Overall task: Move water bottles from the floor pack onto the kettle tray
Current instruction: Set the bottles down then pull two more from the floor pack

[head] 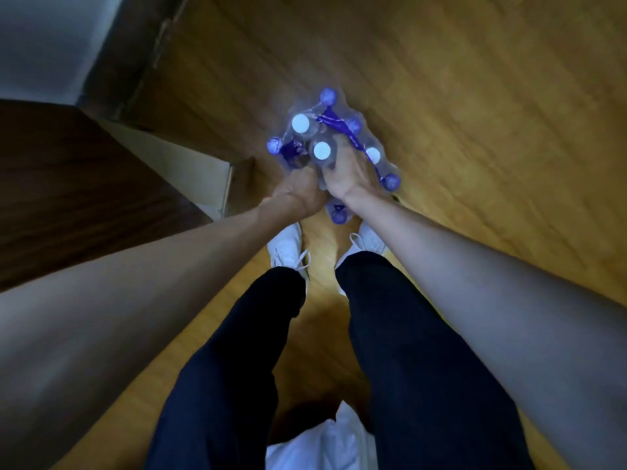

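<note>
Person bends over the pack on the wood floor, just ahead of their white shoes. Left hand fisted on the pack's near wrap. Right hand fingers curled around a white-capped bottle inside the pack. Frame blurry.

Single view only, from a head-worn wide-angle camera. It looks almost straight down along the person's body toward the wooden floor. Both forearms enter from the lower corners and converge near the frame centre, where the left hand and right hand meet at the bottle pack. Legs and shoes sit directly below that point. A dark cabinet fills the left edge. Edges bow with lens distortion; the picture is soft with blur. No second view overlaps.
</note>
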Demonstrator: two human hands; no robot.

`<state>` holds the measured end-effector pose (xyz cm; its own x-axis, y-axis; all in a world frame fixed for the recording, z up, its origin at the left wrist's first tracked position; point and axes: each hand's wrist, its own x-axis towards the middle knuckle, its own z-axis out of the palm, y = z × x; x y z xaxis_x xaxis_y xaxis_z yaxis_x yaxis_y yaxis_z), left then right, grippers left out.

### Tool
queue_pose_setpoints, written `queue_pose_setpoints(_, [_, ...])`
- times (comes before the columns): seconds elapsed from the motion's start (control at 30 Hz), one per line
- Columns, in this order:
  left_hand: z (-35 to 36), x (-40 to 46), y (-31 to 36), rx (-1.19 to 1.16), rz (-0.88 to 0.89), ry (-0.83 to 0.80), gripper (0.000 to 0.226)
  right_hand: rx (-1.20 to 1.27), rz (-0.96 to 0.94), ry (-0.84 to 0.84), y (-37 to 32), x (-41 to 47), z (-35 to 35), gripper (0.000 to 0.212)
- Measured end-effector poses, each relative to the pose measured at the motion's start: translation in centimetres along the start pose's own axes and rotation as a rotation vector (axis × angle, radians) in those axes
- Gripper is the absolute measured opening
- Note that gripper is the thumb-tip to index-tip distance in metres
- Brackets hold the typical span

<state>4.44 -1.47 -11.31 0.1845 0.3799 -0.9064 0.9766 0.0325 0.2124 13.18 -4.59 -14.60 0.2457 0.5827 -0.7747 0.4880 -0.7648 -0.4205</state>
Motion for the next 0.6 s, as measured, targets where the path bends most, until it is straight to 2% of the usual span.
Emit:
queue_pose_setpoints(0.13, [3.0,3.1,-0.1,0.016,-0.075,0.07,0.062,-0.197,-0.12,0.045,1.6,3.0,1.7,0.038])
queue_pose_setpoints(0.23, [4.3,4.4,-0.8,0.076,-0.116,0.159,0.068,-0.345,-0.239,0.132,2.1,4.2,2.4,0.048])
queue_pose_setpoints(0.3, [5.0,4.9,-1.4,0.077,-0.12,0.189,0.062,-0.403,-0.299,0.174,2.1,4.7,2.9,0.059])
queue_pose_setpoints(0.4, [5.7,5.2,-2.3,0.006,-0.107,0.217,0.055,-0.438,-0.355,0.188,1.9,5.3,3.2,0.061])
queue_pose_setpoints(0.6, [4.4,3.3,-2.7,-0.171,-0.084,0.225,0.051,-0.343,-0.334,0.194,2.6,3.2,1.8,0.04])
